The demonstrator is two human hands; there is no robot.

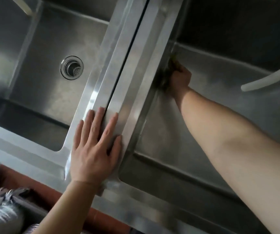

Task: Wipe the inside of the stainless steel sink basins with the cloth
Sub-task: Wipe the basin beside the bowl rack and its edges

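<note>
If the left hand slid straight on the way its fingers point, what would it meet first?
Probably nothing soon. The left hand lies flat on the divider between the two basins, fingers pointing along it toward the back, and the strip looks bare to the top of the picture.

Lighting dim and even; far wall of the right basin [237, 22] in deep shadow. Soft glare streak on the divider [100, 92] near its front end. Left edge and bottom-left corner heavily blurred. Wide-angle distortion bends straight rims. Overall focus soft.
</note>
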